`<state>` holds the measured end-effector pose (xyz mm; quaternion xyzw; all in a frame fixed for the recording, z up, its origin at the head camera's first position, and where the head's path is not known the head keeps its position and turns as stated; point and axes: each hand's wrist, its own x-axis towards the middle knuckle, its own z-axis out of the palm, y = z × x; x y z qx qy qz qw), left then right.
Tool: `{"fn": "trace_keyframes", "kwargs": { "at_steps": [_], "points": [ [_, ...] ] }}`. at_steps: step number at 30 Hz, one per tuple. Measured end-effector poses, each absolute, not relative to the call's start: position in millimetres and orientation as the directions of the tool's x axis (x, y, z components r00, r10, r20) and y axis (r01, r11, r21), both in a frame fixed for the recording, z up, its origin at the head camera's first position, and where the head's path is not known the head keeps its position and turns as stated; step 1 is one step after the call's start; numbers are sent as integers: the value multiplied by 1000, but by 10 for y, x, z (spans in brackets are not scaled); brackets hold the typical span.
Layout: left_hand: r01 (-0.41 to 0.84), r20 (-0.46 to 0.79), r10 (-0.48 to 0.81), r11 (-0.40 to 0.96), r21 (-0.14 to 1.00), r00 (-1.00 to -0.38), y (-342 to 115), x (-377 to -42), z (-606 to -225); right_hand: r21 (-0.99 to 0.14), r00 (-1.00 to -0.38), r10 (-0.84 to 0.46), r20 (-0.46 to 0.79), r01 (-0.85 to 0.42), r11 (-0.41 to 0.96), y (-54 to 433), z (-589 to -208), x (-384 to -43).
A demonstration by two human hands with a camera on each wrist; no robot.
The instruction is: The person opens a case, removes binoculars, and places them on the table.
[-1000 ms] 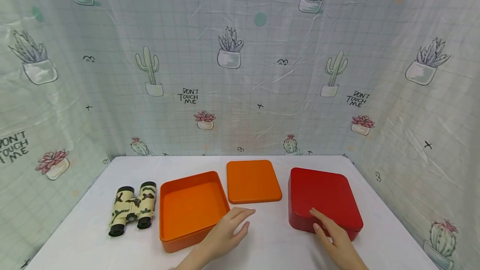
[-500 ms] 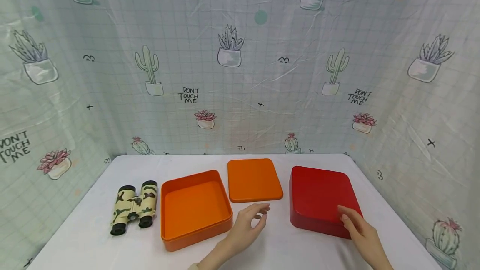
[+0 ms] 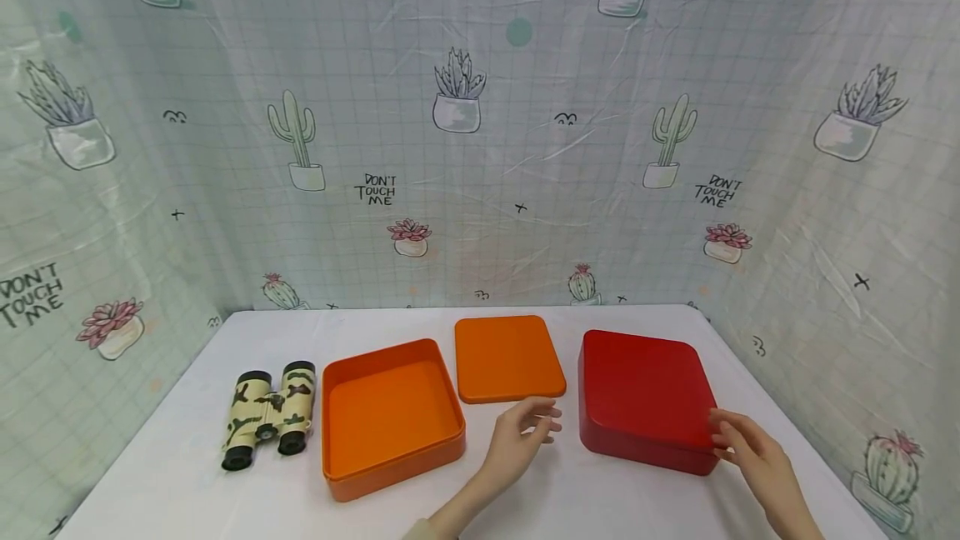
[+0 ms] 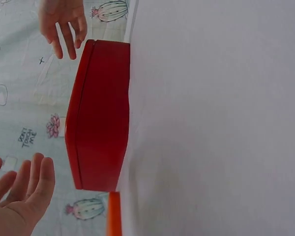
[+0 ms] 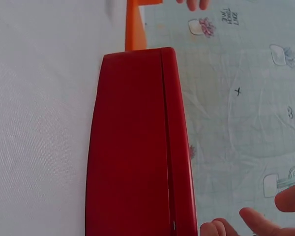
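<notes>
A red square box (image 3: 645, 394) with its lid on sits at the right of the table; the lid seam runs along its side in the right wrist view. My right hand (image 3: 757, 457) is at the box's front right corner, fingers loosely bent, with the fingertips right by its edge. Between the orange box and the red box hovers my left hand (image 3: 517, 444), holding nothing, its fingers loosely curved. In the left wrist view the left hand (image 4: 27, 196) faces the red box (image 4: 101, 113) from one side, and the right hand (image 4: 66, 22) is near its other end.
An orange square box (image 3: 390, 415) without its lid stands left of centre, nothing inside. Its flat orange lid (image 3: 510, 357) lies behind my left hand. Camouflage binoculars (image 3: 270, 415) lie at the far left of the white table (image 3: 285, 507). A cactus-print curtain (image 3: 502, 157) surrounds the table.
Both hands have moved to the right. My right hand has slid from the red box's front middle to its front right corner; my left hand has left the orange box's corner. The boxes have stayed put.
</notes>
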<state>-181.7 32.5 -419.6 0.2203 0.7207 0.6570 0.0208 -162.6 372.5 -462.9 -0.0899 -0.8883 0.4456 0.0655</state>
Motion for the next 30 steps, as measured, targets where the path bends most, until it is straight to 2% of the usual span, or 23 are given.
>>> {"fn": "trace_keyframes", "kwargs": {
  "at_steps": [4,5,9,13,21,30],
  "points": [
    [160,174,334,-70,985,-926,417,-1917,-4365,-832,-967,253,-5,144,536,4187,-5182,-1889],
    [124,149,334,-95,988,-931,443,-1950,-4421,-847,-968,249,-24,152,510,4206,-5178,-1891],
    [-9,47,331,-167,986,-943,537,-2034,-4566,-929,-977,190,-93,154,338,4204,-5048,-1838],
    [-89,-15,343,-202,975,-939,589,-2035,-4562,-960,-968,194,-158,197,200,4111,-4829,-1750],
    [-141,-49,350,-243,960,-936,718,-2017,-4550,-915,-939,202,-279,323,242,3802,-4311,-1564],
    [-240,-122,353,-315,918,-928,843,-1996,-4522,-917,-929,169,-329,357,175,3749,-4267,-1561]
  ]
}}
